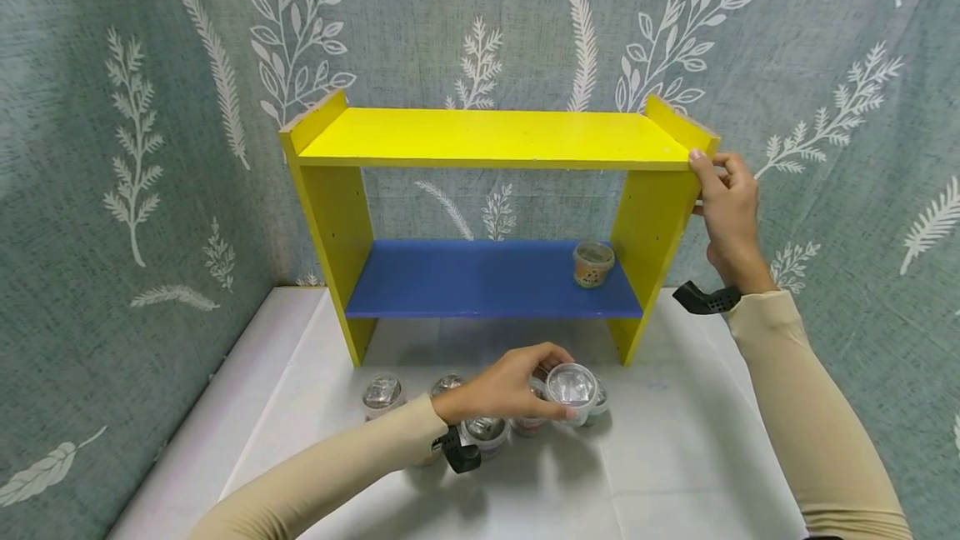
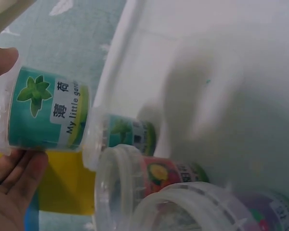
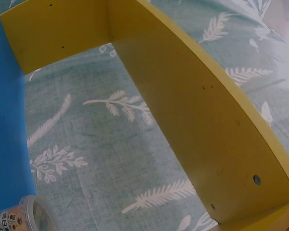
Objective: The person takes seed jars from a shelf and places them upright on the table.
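Observation:
My left hand point(image 1: 510, 386) grips a clear-lidded plastic tub point(image 1: 572, 387) between thumb and fingers, above the white table. In the left wrist view its label is green with a mint leaf and "My little garden". Just beyond it stands another green-labelled tub point(image 2: 127, 132), beside a red-labelled one point(image 2: 164, 171) and a purple-labelled one point(image 2: 267, 211). My right hand point(image 1: 729, 211) holds the upper right corner of a yellow shelf unit point(image 1: 495, 138), thumb on the front edge. On its blue shelf point(image 1: 472, 277), at the right end, sits an orange-labelled tub point(image 1: 592, 267).
More lidded tubs stand on the white table point(image 1: 675, 440) in front of the unit, including one at the left point(image 1: 382, 394), partly behind my left arm. A green leaf-patterned cloth point(image 1: 480, 40) hangs behind and along the left side.

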The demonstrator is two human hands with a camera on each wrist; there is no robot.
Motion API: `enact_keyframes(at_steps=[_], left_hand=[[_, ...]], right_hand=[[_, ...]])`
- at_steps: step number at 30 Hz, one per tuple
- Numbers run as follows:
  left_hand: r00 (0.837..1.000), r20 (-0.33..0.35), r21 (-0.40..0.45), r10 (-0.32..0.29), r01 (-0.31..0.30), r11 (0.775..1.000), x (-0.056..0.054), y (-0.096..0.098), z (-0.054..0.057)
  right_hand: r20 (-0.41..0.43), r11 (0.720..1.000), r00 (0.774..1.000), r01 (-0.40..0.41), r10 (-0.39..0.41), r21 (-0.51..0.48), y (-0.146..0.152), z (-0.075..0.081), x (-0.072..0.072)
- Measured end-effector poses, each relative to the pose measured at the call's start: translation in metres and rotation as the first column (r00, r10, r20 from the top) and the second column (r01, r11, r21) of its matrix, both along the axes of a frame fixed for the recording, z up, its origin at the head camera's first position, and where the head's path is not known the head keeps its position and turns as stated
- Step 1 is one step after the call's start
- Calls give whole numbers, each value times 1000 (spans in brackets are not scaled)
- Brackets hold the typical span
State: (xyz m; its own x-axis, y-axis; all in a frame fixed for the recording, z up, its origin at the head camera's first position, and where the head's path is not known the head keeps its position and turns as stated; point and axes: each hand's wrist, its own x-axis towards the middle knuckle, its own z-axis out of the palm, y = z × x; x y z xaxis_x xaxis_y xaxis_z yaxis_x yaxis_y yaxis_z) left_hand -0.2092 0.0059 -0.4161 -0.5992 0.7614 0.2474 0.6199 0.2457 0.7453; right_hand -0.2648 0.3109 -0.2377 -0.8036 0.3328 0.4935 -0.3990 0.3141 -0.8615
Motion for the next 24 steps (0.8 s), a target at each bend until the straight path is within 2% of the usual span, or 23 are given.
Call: enact_keyframes(at_steps=[9, 18, 24], left_hand=[[1000, 19, -4, -10, 10, 1000, 3, 3, -6], [999, 4, -20, -37, 37, 999, 4, 8, -16], [997, -72, -70, -23, 18, 997, 6, 10, -20]], right_hand=[[-6, 1000, 1000, -6, 6, -13, 1, 0, -1], [-29, 995, 997, -70, 68, -67, 3, -1, -1], [-24, 997, 998, -53, 51, -54, 2, -1, -1]])
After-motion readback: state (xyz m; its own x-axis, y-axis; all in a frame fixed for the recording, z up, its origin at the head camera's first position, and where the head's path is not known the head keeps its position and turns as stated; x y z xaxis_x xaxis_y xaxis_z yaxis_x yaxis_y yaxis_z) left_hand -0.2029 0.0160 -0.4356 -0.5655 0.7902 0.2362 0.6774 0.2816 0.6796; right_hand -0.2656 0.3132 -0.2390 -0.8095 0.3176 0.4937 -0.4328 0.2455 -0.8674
